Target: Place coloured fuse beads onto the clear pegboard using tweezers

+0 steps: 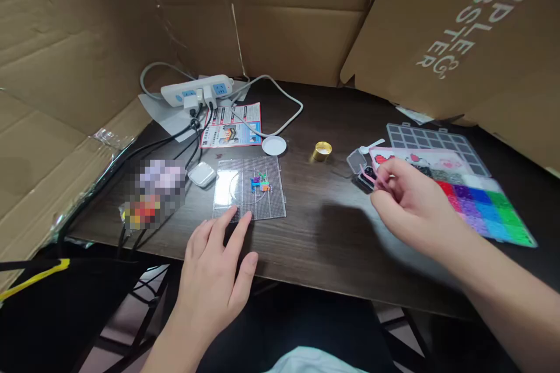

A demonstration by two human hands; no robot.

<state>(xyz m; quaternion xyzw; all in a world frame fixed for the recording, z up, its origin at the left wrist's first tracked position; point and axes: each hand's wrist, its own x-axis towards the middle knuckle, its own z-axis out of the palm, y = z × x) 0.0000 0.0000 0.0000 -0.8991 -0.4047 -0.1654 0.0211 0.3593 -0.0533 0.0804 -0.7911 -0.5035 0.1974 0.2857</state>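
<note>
My left hand (219,262) has its fingers spread, with fingertips at the near edge of a clear pegboard (275,204). A small pattern of blue, purple, green and orange beads (261,183) sits on that board. On the right, my right hand (405,201) pinches pink tweezers (368,175). Their tips are over a small open box of black beads (364,179). Beside this hand lies a compartment case of coloured beads (492,210), partly covered by the hand and a pattern sheet (446,161).
A gold round tin (322,151) and a white dish (274,145) stand behind the board. At the back left are a power strip (196,91), cables and a printed leaflet (231,135). Cardboard walls (297,29) surround the dark table (301,250).
</note>
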